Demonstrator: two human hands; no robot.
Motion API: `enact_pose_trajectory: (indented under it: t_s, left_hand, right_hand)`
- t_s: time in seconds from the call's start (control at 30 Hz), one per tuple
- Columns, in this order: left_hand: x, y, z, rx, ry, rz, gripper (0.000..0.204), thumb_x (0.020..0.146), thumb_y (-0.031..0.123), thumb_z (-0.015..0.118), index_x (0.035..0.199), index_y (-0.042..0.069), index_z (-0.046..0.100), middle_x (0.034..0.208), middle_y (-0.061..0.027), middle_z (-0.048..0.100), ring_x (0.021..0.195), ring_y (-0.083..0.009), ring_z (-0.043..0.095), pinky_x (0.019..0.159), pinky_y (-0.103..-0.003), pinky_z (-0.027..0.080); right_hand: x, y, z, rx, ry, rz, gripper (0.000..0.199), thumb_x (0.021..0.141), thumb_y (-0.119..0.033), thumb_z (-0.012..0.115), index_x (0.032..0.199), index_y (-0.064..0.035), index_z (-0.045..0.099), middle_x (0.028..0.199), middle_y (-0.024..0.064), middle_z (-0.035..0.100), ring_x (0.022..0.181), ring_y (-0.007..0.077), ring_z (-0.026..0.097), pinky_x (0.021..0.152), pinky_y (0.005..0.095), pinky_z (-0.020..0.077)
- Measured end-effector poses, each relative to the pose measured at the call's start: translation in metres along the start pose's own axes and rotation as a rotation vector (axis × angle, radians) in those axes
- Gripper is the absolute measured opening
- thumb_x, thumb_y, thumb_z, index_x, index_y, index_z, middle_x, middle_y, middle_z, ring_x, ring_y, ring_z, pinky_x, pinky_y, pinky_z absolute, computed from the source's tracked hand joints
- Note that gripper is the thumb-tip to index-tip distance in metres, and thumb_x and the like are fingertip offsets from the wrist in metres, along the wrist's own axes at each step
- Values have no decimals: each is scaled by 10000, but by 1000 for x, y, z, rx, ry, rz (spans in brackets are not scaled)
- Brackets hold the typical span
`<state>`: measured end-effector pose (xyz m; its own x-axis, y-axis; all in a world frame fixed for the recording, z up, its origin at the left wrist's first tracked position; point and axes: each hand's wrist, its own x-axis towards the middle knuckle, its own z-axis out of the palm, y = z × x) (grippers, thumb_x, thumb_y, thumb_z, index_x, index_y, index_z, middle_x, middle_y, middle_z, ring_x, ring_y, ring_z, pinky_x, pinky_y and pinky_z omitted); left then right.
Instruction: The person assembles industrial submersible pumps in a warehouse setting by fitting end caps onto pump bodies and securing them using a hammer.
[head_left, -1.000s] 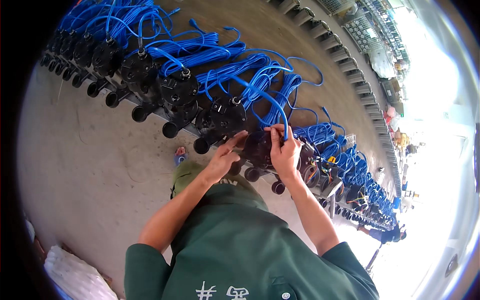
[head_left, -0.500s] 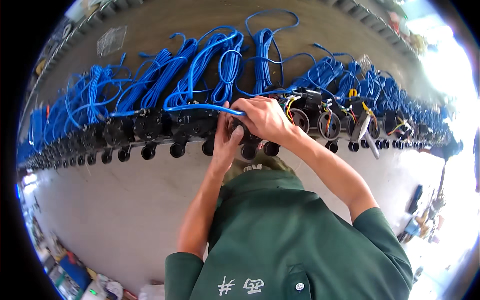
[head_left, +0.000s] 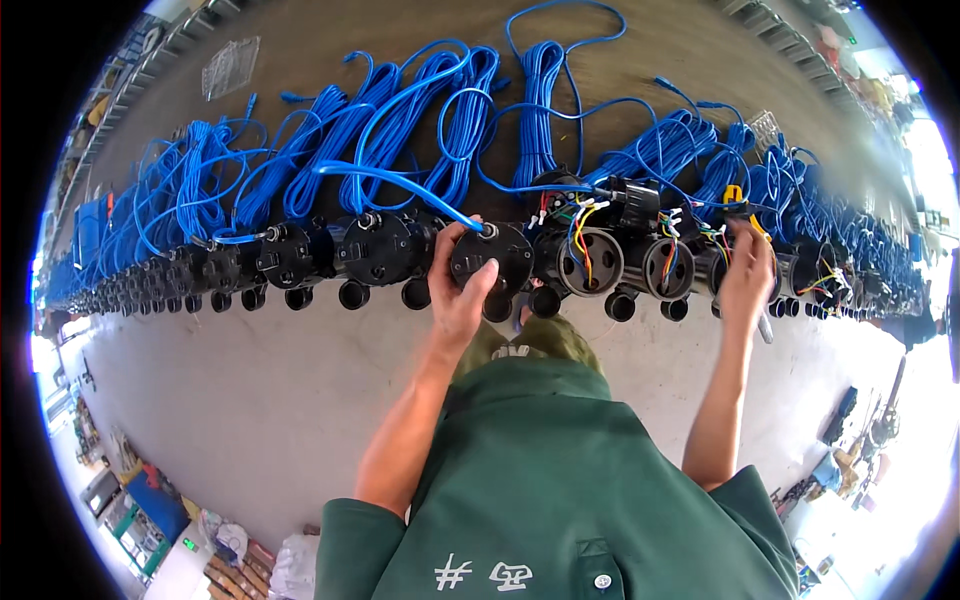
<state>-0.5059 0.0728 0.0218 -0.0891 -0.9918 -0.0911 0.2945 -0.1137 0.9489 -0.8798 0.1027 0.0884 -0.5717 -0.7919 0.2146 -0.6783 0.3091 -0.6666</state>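
My left hand (head_left: 460, 285) grips a black round cap (head_left: 492, 258), with its thumb on the flat face. A blue cable (head_left: 400, 178) runs from a metal fitting on this cap and arcs up to the left. Off to the right, my right hand (head_left: 748, 275) has its fingers closed around a hand tool (head_left: 738, 200) with yellow and black on its handle. A metal end of that tool shows below the hand; its exact kind is hidden. Between my hands sit open black cylinders (head_left: 590, 262) with coloured wires coming out.
Coiled blue cables (head_left: 540, 110) lie along the dark bench top (head_left: 420, 25) behind a long row of black cylinders (head_left: 385, 250). Black tube ends (head_left: 354, 294) stick out over the front edge. A clear plastic piece (head_left: 230, 68) lies at the far left.
My right hand has left the black cap and moved right to the yellow-handled tool. My left hand keeps its hold on the cap, whose face now shows.
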Motion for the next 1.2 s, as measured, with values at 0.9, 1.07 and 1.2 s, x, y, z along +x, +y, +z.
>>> enact_pose_trajectory:
  t_s: [0.9,1.07,1.2]
  left_hand:
    - [10,-2,5,272,44,270,555,760,48,595,1299,-82,581,1281,-184,618,1190,-263,592,1078,-372,443]
    - [11,5,7,294,37,291,560,745,50,599,1289,-82,590,1272,-185,620,1165,-273,602,1045,-374,465]
    - [12,2,5,322,48,308,552,744,76,611,1272,-81,602,1255,-184,625,1155,-277,607,1043,-379,468]
  right_hand:
    - [-109,-75,-21,452,-811,541,222,998,-210,677,900,-19,617,696,-38,548,627,64,474,539,278,380]
    - [-118,-91,10,104,-1010,338,301,969,-276,706,951,15,635,615,102,490,580,147,422,547,363,376]
    - [-95,-122,1,166,-968,264,301,992,-277,696,948,11,623,601,117,524,550,168,435,535,380,394]
